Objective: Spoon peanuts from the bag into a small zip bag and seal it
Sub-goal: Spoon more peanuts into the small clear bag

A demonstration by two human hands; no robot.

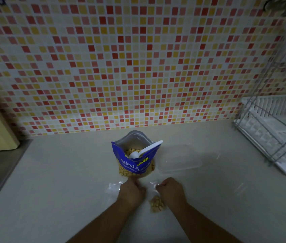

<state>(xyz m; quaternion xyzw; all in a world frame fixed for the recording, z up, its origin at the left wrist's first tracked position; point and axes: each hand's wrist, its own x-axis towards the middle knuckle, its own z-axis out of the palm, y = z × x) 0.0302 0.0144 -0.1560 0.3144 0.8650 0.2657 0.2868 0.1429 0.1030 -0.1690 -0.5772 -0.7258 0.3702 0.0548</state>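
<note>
filling looks done — both hands, left hand (133, 190) and right hand (169, 189), pinch the small zip bag (151, 189) top, peanuts (157, 205) inside — sealing remains.

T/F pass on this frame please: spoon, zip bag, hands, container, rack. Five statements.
1. The spoon sits in the open peanut bag. True.
2. The zip bag is empty. False: peanuts lie in its bottom.
3. The left hand and the right hand both pinch the zip bag's top. True.
4. The clear container stands left of the peanut bag. False: it stands to the bag's right.
5. The dish rack is at the right end of the counter. True.
</note>
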